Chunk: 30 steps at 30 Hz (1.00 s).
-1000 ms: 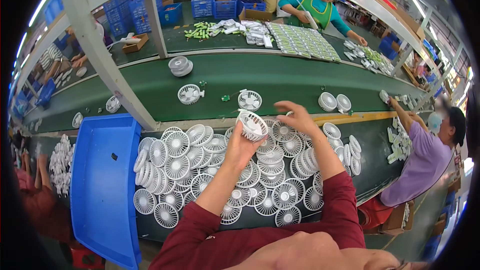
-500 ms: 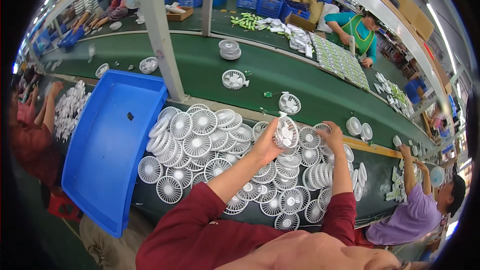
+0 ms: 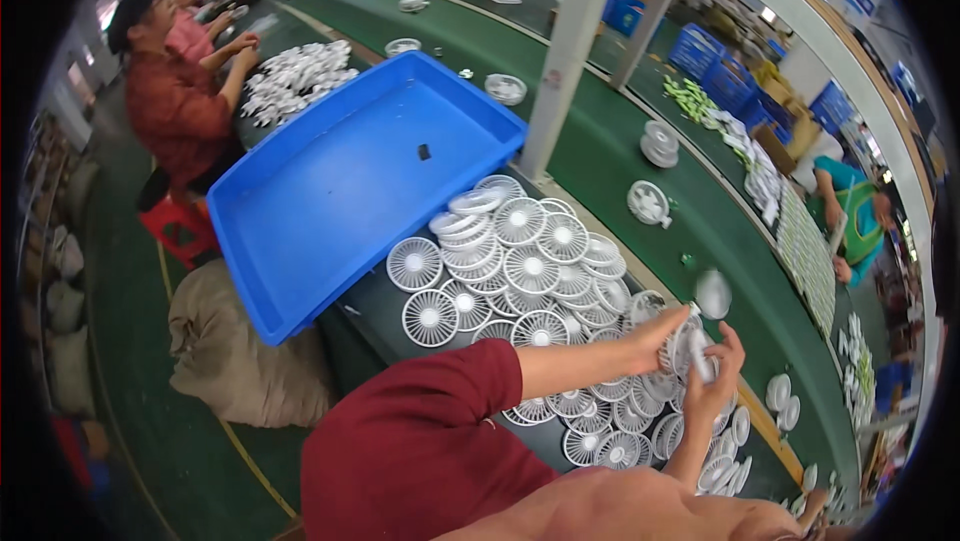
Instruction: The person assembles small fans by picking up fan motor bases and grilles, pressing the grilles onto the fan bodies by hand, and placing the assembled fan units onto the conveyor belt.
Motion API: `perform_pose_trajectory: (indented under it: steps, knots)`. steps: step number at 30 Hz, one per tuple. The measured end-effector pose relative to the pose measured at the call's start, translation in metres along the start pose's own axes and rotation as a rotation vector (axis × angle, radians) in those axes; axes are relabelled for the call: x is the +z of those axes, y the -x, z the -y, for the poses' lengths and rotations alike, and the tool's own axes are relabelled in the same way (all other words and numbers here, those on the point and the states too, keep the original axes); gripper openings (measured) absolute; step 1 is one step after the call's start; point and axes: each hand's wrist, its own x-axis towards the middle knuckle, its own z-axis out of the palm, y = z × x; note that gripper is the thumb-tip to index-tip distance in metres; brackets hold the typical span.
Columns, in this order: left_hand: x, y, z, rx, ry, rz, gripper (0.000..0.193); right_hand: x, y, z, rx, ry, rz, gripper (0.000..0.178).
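My left hand (image 3: 655, 339) is closed round a small white fan head (image 3: 682, 343), tilted on its side over the right part of the pile. Pressed close against it is a white round grille (image 3: 704, 361), gripped by the fingers of my right hand (image 3: 716, 389); whether the two parts are joined cannot be told. Below and left of my hands lies a heap of white round fan grilles (image 3: 531, 269), some stacked on edge. Just beyond my fingers, a blurred white fan part (image 3: 713, 294) shows above the belt's near edge.
A big blue tray (image 3: 330, 186) with a small black piece (image 3: 424, 152) inside stands left of the heap. The green belt (image 3: 600, 156) carries more fan heads (image 3: 649, 203). A white post (image 3: 570, 61) rises behind the heap. Co-workers (image 3: 180, 91) sit at the left and across the belt.
The view has swung left, so the tray and heap sit further right. My right hand has come from the heap to the fan head with a grille. My left hand still holds the fan head, now tilted.
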Motion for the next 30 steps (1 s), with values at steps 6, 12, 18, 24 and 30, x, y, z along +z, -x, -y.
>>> perform_pose_trajectory:
  steps: [6,12,18,24,30]
  knots:
    - [0.01,-0.001,-0.009,-0.048,-0.075,-0.065,0.036,0.02,0.002,0.015,0.031,-0.215,0.159,0.045]
    - [0.018,0.013,-0.001,0.241,-0.421,-0.147,0.046,0.042,0.003,0.002,0.005,-0.246,0.103,0.082]
    - [0.029,0.031,0.001,0.531,-0.823,-0.115,0.064,0.059,0.009,-0.007,0.427,-0.637,-0.066,0.05]
    - [-0.031,0.035,0.006,0.631,-1.554,-0.124,0.057,0.075,-0.01,0.018,0.306,-0.786,-0.072,0.062]
    - [0.037,0.028,-0.013,0.545,-0.858,-0.099,0.038,0.047,-0.012,0.0,0.059,-0.261,-0.019,0.067]
